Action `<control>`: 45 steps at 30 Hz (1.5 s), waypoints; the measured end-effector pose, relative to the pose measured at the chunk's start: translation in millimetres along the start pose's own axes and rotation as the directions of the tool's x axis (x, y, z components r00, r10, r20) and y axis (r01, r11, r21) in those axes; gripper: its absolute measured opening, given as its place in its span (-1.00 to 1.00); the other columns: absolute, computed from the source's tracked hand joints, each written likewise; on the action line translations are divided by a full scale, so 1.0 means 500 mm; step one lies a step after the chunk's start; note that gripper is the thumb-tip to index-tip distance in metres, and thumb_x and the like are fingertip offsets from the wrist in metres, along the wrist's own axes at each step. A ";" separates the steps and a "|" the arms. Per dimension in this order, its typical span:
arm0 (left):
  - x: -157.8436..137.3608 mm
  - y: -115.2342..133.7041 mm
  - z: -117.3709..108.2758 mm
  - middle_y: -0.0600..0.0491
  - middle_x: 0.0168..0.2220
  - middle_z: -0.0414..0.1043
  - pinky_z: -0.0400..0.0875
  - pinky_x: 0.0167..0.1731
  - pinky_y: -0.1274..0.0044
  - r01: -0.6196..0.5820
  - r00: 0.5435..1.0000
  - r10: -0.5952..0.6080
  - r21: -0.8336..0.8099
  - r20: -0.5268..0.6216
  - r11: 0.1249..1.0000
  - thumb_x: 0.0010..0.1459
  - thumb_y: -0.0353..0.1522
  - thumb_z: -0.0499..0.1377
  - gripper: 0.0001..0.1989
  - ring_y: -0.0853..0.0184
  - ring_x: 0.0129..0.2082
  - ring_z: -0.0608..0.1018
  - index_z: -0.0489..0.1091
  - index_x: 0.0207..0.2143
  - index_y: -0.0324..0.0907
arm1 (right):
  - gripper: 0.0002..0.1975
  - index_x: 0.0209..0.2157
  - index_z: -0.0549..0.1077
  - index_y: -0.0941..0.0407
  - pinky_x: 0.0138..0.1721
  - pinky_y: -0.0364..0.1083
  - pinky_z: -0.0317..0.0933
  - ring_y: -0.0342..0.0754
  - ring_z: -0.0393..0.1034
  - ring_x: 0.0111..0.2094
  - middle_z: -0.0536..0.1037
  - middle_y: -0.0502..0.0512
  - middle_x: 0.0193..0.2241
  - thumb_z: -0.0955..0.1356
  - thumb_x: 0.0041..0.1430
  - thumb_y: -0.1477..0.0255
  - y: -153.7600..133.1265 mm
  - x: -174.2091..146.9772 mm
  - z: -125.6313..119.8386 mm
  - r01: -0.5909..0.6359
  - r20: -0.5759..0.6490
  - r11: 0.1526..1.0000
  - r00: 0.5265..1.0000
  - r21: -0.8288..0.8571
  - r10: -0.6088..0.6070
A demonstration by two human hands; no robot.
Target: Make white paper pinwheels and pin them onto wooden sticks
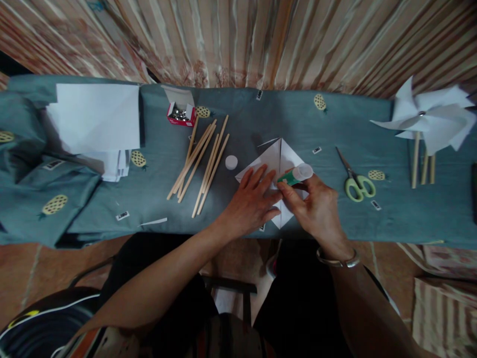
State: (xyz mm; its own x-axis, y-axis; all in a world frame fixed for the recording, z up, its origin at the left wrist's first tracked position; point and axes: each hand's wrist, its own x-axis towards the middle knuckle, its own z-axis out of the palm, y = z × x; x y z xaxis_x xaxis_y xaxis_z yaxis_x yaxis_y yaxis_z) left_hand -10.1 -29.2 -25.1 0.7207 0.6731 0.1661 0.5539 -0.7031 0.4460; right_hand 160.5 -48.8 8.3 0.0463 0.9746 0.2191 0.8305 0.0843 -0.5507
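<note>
A white paper square (275, 156) with cut lines lies turned cornerwise on the cloth in front of me. My left hand (250, 201) rests flat across its left side, fingers spread and pressing on it. In my right hand (316, 205) is a green and white glue stick (294, 175), tilted with its lower end down at the paper's middle; the tip is hidden by my fingers. The right part of the sheet is covered by that hand. A round white cap (231, 162) sits just left of the paper.
Several wooden sticks (203, 164) lie left of the cap, below an open red box of metal pins (181, 115). White paper sheets (99, 117) are stacked at far left. Green-handled scissors (358, 185) lie to the right. Paper pinwheels (428, 114) on sticks lie at far right.
</note>
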 end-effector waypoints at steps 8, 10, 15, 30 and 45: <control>-0.004 -0.006 0.009 -0.18 0.35 0.10 -0.02 0.30 -0.01 -0.010 1.000 0.009 -0.020 -0.017 1.000 0.23 -0.14 0.17 -0.55 -0.04 0.40 0.00 0.37 0.11 -0.10 | -0.74 -0.26 0.50 0.14 -0.28 0.01 0.39 0.07 0.55 -0.32 0.61 0.18 -0.36 0.35 0.21 0.23 0.007 -0.006 -0.003 0.009 -0.004 1.000 1.000 0.023 -0.009; -0.004 -0.006 0.009 -0.16 0.35 0.10 -0.02 0.30 -0.01 -0.012 1.000 0.011 -0.022 -0.021 1.000 0.23 -0.12 0.16 -0.55 -0.04 0.40 0.00 0.36 0.11 -0.08 | -0.74 -0.24 0.49 0.14 -0.25 0.02 0.39 0.08 0.55 -0.30 0.62 0.19 -0.33 0.35 0.21 0.23 0.009 -0.007 -0.004 0.002 0.005 1.000 1.000 0.029 -0.002; -0.005 -0.005 0.007 -0.19 0.34 0.10 -0.03 0.30 0.00 -0.009 1.000 0.009 -0.025 -0.020 1.000 0.23 -0.14 0.17 -0.55 -0.05 0.40 0.00 0.35 0.13 -0.09 | -0.72 -0.21 0.49 0.14 -0.24 0.03 0.38 0.09 0.55 -0.29 0.62 0.19 -0.32 0.35 0.21 0.21 0.016 -0.007 -0.008 0.003 0.023 0.999 1.000 0.032 -0.004; -0.005 -0.005 0.006 -0.13 0.36 0.07 -0.08 0.32 0.00 0.002 1.000 -0.003 -0.063 -0.010 0.998 0.23 -0.12 0.16 -0.55 -0.01 0.41 -0.02 0.35 0.12 -0.07 | -0.73 -0.15 0.47 0.13 -0.13 0.12 0.37 0.14 0.51 -0.17 0.60 0.23 -0.23 0.31 0.27 0.23 0.014 -0.009 -0.012 0.070 0.033 0.997 0.997 -0.026 -0.069; -0.004 -0.006 0.004 -0.16 0.35 0.09 -0.05 0.30 -0.01 -0.009 1.000 0.009 -0.013 0.011 1.000 0.24 -0.11 0.14 -0.54 -0.06 0.40 -0.01 0.33 0.14 -0.07 | -0.80 -0.16 0.51 0.03 -0.03 0.12 0.38 0.08 0.51 -0.10 0.61 0.11 -0.16 0.40 0.19 0.30 0.025 0.005 -0.002 -0.069 -0.218 0.921 0.962 0.384 0.163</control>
State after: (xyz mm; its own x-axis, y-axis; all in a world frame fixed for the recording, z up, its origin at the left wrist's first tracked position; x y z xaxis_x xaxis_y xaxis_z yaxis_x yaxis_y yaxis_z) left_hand -12.3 -29.0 -28.5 0.7304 0.6640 0.1602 0.5421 -0.7062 0.4555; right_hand 171.6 -45.7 3.0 0.3013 0.9063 0.2965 0.5481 0.0899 -0.8316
